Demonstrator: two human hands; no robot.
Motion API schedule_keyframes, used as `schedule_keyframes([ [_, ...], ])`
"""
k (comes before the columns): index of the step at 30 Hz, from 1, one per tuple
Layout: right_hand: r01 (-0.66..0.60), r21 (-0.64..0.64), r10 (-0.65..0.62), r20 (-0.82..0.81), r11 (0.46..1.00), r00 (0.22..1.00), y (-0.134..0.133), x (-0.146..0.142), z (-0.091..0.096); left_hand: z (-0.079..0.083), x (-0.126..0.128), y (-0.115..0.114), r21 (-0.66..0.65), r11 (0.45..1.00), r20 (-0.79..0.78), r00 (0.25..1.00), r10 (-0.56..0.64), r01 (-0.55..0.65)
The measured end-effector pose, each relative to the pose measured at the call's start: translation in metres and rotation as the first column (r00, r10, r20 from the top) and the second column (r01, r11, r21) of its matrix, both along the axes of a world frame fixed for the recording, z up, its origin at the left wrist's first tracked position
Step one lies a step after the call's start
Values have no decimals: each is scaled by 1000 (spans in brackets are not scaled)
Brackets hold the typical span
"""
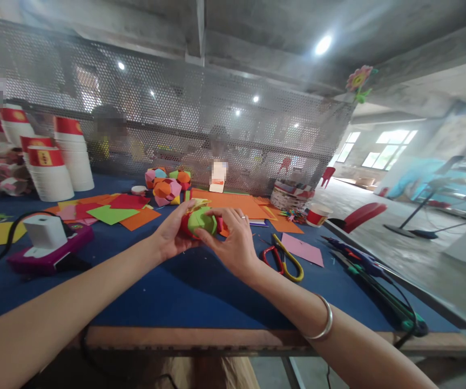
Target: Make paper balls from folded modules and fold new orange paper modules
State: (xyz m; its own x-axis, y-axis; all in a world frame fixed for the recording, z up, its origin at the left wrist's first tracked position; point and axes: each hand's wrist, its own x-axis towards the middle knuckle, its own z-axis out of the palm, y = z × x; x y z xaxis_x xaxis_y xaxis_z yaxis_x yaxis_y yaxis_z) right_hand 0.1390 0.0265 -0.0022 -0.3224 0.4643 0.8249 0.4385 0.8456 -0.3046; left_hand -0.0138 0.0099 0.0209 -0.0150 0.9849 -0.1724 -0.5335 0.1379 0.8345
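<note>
A folded paper ball (201,221) in green, red and yellow is held above the blue tabletop, between both my hands. My left hand (175,233) wraps round its left side and underside. From the right, my right hand (233,237) grips it, thumb and fingertips pressed on the green face. Parts of the ball are hidden behind the fingers. Just behind it sit finished-looking paper balls (168,186) in orange, pink and other colours. Scissors (283,259) with one red and one yellow handle lie to the right of my right hand.
Coloured paper sheets (107,213) spread over the table's left and back. A purple power strip (50,251) with a white plug stands at left, near stacked paper cups (50,170). A woven basket (291,194), paper cup (317,215), pink sheet (302,249) and corded tool (358,259) are at right.
</note>
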Motion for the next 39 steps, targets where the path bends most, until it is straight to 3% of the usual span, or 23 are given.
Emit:
schedule_keyframes([
  [6, -14, -24, 13, -39, 1000, 999, 0, 5, 4, 2, -1, 0, 15, 1000, 10, 1000, -20, 19],
  [10, 56, -67, -63, -108, 996, 992, 20, 23, 18, 0, -5, 1, 26, 1000, 23, 1000, 0, 0],
  [13, 264, -212, -254, 76, 941, 964, 47, 41, 26, -1, -10, 4, 28, 999, 37, 998, 46, -47],
  [15, 323, -259, -289, 160, 910, 944, 64, 51, 26, -2, -13, 5, 27, 997, 46, 997, 69, -70],
  [19, 356, -315, -267, 292, 880, 918, 80, 60, 16, 0, -15, 7, 34, 995, 58, 994, 92, -94],
  [27, 388, -352, -208, 453, 852, 867, 70, 51, -7, 1, -15, 7, 21, 997, 44, 996, 78, -79],
  [32, 349, -380, -203, 374, 857, 905, 72, 46, -9, 3, -15, 5, 14, 999, 21, 999, 41, -41],
  [39, 249, -336, -251, 38, 908, 967, 69, 46, 10, 4, -14, 2, 48, 996, 17, 997, -71, 70],
])
